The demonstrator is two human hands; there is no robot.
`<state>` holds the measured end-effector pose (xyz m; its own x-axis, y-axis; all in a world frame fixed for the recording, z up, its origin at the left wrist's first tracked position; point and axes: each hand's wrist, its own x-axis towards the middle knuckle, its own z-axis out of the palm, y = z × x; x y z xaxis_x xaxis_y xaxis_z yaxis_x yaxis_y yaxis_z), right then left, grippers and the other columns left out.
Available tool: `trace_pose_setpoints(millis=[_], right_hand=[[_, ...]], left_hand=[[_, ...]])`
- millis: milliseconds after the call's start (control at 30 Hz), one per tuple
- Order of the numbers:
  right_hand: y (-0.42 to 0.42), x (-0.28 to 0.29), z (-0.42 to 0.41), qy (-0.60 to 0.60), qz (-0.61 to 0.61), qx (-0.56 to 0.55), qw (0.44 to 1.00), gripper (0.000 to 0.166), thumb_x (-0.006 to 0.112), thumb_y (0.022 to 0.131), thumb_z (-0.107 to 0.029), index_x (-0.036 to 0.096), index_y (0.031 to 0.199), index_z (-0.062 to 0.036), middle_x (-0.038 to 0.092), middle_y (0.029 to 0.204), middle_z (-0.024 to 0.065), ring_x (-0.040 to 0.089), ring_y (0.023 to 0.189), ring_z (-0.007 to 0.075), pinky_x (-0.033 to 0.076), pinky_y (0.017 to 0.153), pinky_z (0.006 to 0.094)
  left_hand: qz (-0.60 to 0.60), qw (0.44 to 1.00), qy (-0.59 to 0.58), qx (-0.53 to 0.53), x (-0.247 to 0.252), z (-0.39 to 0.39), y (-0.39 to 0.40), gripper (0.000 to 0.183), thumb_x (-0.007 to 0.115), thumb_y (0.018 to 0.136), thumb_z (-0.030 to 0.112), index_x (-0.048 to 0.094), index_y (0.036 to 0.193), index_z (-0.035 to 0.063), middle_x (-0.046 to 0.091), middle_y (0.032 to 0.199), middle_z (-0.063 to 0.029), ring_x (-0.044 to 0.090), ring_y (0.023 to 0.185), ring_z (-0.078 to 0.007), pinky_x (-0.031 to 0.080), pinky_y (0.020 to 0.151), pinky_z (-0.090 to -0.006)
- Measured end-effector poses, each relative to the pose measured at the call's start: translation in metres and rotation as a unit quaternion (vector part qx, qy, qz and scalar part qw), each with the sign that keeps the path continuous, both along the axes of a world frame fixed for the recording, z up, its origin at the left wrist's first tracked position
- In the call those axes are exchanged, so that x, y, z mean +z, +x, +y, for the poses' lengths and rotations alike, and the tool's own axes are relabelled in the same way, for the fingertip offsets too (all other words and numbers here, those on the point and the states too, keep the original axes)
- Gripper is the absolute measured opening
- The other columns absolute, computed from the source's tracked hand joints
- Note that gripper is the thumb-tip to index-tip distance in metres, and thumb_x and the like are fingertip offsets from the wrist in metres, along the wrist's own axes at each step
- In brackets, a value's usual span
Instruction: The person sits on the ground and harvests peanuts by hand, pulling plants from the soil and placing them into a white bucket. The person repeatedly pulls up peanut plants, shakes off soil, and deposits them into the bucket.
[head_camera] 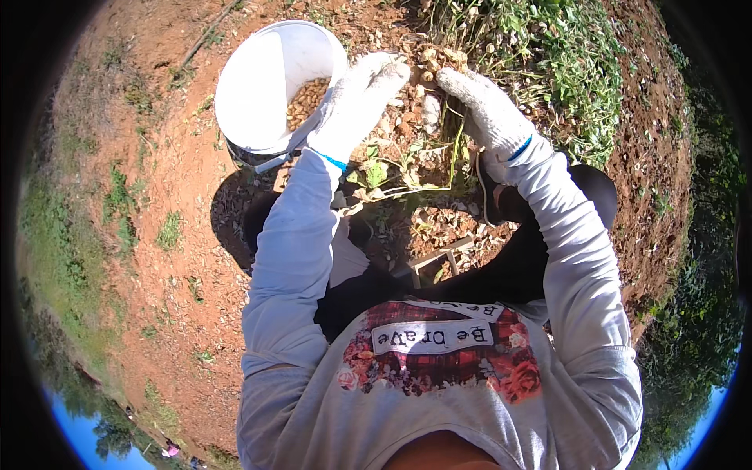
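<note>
My right hand (490,111), in a white knit glove with a blue cuff edge, grips an uprooted peanut plant by its stems. A cluster of soil-stained peanut pods (433,60) shows at its fingertips, and the plant's leaves (376,171) hang towards my legs. Just left of the pods is my left hand (361,97), gloved alike, with its fingers bent close together. Whether anything is pinched in them is hidden. Beneath my left wrist stands a white plastic bucket (249,97), partly covered by that hand. Loose peanut pods (308,103) lie in its bottom.
A heap of pulled green plants (578,82) lies beyond my right hand. Reddish soil (176,235) with dry leaf litter surrounds me. Between my legs is a small wooden frame (443,255). A stick (208,35) lies past the bucket.
</note>
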<state>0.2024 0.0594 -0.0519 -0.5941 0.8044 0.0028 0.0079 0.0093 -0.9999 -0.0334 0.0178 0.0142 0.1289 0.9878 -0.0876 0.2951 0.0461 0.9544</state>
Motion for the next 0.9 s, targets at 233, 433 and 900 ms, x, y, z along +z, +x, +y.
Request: trace_pose_setpoints(millis=[233,433,900], right_hand=[[-0.034,0.017,0.001,0.068,-0.007,-0.021,0.997,0.03,0.061,0.087,-0.023,0.06,0.112,-0.0077,0.063,0.096,0.0069,0.061,0.083,0.0213,0.051,0.074,0.0351],[-0.04,0.036,-0.014,-0.152,0.092,-0.1,0.979,0.031,0.054,0.095,-0.037,0.06,0.094,-0.0063,0.053,0.069,-0.0015,0.051,0.06,0.0072,0.045,0.054,0.0248],[-0.022,0.039,-0.019,-0.112,-0.013,-0.035,0.993,0.029,0.045,0.098,-0.029,0.059,0.112,-0.0087,0.055,0.073,0.0065,0.057,0.061,0.017,0.047,0.058,0.031]], left_hand=[[-0.021,0.988,0.154,-0.017,-0.003,0.01,0.011,0.043,0.073,0.082,0.017,0.057,0.118,0.0017,0.064,0.108,-0.0067,0.059,0.094,-0.0136,0.048,0.085,-0.0299],[0.243,0.92,0.307,-0.034,-0.034,0.023,0.006,0.038,0.068,0.085,0.027,0.061,0.113,0.003,0.066,0.103,-0.0091,0.061,0.092,-0.0197,0.047,0.087,-0.0339],[0.181,0.979,0.005,-0.097,-0.039,0.026,0.011,0.049,0.064,0.086,0.028,0.051,0.117,-0.008,0.061,0.101,-0.0192,0.065,0.086,-0.0227,0.055,0.071,-0.0374]])
